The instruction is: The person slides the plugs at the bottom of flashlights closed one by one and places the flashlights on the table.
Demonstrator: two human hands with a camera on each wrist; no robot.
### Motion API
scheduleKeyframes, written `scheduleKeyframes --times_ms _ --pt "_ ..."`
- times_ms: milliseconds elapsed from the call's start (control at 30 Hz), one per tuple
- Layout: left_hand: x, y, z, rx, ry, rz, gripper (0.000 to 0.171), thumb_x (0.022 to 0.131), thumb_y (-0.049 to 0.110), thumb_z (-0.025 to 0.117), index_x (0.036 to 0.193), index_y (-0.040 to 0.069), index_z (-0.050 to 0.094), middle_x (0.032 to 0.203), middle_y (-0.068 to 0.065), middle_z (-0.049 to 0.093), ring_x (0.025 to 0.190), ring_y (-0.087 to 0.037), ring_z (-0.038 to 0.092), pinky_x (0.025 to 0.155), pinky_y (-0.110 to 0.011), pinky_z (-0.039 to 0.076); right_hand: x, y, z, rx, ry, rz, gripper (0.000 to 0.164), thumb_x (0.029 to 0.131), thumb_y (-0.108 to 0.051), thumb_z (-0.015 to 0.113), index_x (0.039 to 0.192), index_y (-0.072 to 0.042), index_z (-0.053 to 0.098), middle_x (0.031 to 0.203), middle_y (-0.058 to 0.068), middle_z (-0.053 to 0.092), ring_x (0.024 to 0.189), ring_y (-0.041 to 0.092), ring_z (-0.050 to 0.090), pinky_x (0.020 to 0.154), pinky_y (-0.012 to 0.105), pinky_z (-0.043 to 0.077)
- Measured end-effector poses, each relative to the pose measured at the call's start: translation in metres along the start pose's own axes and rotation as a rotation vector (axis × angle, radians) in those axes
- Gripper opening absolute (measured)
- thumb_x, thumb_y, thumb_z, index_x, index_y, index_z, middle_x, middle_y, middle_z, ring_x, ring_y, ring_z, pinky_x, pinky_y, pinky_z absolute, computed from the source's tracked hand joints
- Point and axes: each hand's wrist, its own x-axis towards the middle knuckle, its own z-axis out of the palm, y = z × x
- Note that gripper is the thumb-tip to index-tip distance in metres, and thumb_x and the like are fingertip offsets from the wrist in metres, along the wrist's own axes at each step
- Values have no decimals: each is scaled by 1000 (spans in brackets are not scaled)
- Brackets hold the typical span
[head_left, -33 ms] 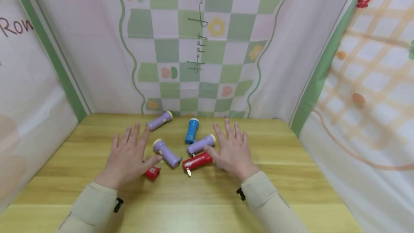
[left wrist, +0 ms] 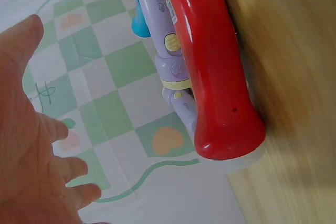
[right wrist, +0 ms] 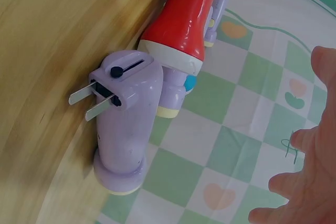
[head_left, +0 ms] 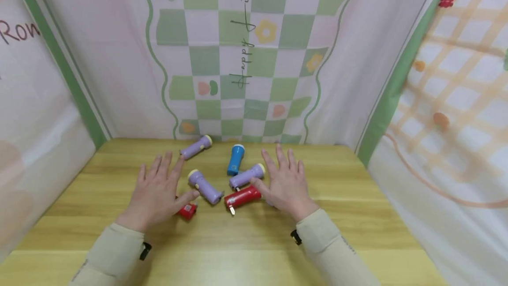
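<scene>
My left hand (head_left: 156, 191) is spread with straight fingers and holds nothing. It hovers over a red flashlight (left wrist: 215, 72), which it partly hides in the head view. Close to its thumb lies a purple flashlight (head_left: 204, 187); another purple flashlight (head_left: 196, 147) lies farther back by the index fingertip. My right hand (head_left: 286, 186), also spread, hangs over a purple flashlight (right wrist: 123, 124) with two metal plug prongs out. Left of the right thumb are a second red flashlight (head_left: 242, 197), prongs out, and a purple one (head_left: 247, 177). A blue flashlight (head_left: 236, 160) lies behind them.
The flashlights lie on a wood-grain table (head_left: 206, 250). A green-and-white checked cloth (head_left: 238, 65) hangs along its back edge. White printed cloth walls (head_left: 444, 153) stand at left and right. A black strap (head_left: 145, 250) shows at each cuff.
</scene>
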Motion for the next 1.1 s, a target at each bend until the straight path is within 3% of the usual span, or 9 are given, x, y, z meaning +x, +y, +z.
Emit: scheduleKeyframes --times_ms 200,333,467,667,833,1100 --pt "-13 -6 4 -60 -50 31 102 94 77 53 163 4 31 167 -31 25 150 -55 28 116 -79 21 -1 -9 3 17 12 -19 89 97 -80 34 167 -27 23 175 17 7 157 51 11 122 73 14" --pt "-17 -13 5 -103 -52 86 96 90 64 72 157 1 42 158 -33 39 142 -54 42 114 -73 33 2 -14 -1 19 53 -45 87 99 -74 43 167 -25 23 173 21 16 156 53 15 121 74 18" --pt "-14 -20 7 -78 -64 153 93 83 53 85 150 -1 51 150 -35 49 135 -54 51 110 -69 41 3 -17 -6 16 60 -51 87 99 -73 43 168 -24 22 172 21 16 155 54 15 121 74 18" --pt "-7 -23 14 -12 -128 186 85 78 38 90 146 0 55 147 -31 55 135 -52 52 112 -65 42 4 -19 -9 26 43 -48 89 99 -74 42 168 -23 21 173 20 13 155 55 14 122 72 18" --pt "0 -21 18 31 -146 170 74 78 18 87 144 4 59 144 -25 60 134 -53 52 110 -71 41 4 -19 -11 41 50 -45 89 99 -74 44 167 -22 23 173 22 14 156 55 13 122 72 18" --pt "-2 -22 30 103 -148 173 48 86 16 85 132 12 70 134 -19 68 131 -52 55 107 -75 40 2 -25 -10 76 24 -36 89 98 -74 45 168 -23 22 173 21 13 156 54 13 124 70 16"
